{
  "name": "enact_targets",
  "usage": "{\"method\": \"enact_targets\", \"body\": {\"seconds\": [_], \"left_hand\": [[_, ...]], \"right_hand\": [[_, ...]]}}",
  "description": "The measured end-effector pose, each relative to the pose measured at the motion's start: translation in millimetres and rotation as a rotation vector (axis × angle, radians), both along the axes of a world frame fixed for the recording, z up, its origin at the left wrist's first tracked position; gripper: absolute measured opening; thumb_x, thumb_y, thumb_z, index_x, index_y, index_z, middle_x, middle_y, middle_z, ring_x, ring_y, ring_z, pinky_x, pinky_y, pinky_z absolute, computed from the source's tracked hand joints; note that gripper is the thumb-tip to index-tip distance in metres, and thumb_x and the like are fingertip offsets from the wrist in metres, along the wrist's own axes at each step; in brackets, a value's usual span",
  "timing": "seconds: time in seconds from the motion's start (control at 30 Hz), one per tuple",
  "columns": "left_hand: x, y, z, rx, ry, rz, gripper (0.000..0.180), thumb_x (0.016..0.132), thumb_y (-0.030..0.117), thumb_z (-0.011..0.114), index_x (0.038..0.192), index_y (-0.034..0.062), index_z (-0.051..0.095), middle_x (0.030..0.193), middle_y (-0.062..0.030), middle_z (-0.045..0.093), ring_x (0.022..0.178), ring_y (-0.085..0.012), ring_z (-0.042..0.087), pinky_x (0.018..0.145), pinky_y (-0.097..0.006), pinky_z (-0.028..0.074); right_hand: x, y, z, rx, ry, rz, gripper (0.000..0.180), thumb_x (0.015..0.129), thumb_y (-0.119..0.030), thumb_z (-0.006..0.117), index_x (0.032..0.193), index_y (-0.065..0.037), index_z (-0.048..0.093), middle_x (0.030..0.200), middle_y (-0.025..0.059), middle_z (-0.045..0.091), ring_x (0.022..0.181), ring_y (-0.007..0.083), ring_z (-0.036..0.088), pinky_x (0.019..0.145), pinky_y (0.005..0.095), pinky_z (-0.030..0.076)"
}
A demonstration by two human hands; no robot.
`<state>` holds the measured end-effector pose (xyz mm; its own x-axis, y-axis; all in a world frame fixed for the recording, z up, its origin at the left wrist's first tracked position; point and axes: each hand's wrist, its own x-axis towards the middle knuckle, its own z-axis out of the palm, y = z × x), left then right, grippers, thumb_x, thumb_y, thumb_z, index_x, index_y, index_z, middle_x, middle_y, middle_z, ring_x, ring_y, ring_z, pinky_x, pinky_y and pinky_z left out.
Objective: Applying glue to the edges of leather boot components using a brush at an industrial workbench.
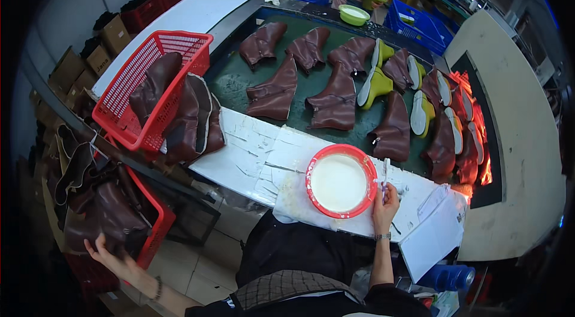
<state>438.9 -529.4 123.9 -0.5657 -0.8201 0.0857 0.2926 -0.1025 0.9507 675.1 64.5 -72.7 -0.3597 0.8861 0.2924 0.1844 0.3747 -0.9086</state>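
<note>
Brown boot upper (115, 212): smooth, dark, lightly creased leather with a soft sheen; lies among other uppers in the lower red crate (160, 227), at the person's left. Left hand (114, 262): forearm extended out to the left, fingers parted and slightly bent against the upper's near side; whether it grips the leather cannot be told. Right hand (386, 204): forearm upright from the lower edge, fingers closed around a slim brush (386, 172), bristle end pointing away from the person. The brush stands just right of a red bowl (373, 188) of white liquid, on a white work surface (239, 143). Beyond, more brown uppers rest on a green belt (230, 86)
</note>
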Motion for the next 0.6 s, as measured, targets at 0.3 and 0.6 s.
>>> {"method": "enact_targets", "body": {"seconds": [0.3,0.6], "left_hand": [[-55,176,-13,-0.603,-0.091,-1.429,0.076,0.071,-0.010,0.064,0.145,0.0045,0.051,0.138,-0.0083,0.058,0.126,-0.0177,0.054,0.102,-0.033,0.046],[-118,309,-121,-1.234,0.122,-1.583,0.076,0.087,0.023,0.079,0.152,0.0061,0.045,0.125,-0.0283,0.065,0.099,-0.0345,0.067,0.089,-0.041,0.053]], "right_hand": [[14,-3,21,-0.265,0.074,0.077,0.025,0.104,-0.013,0.061,0.124,0.002,0.064,0.085,0.0000,0.063,0.068,0.0070,0.055,0.062,0.0220,0.045],[0,-15,128,0.351,-0.568,0.164,0.014,0.090,-0.019,0.075,0.101,-0.011,0.079,0.088,0.0055,0.066,0.076,0.0230,0.066,0.066,0.0358,0.052]]}}
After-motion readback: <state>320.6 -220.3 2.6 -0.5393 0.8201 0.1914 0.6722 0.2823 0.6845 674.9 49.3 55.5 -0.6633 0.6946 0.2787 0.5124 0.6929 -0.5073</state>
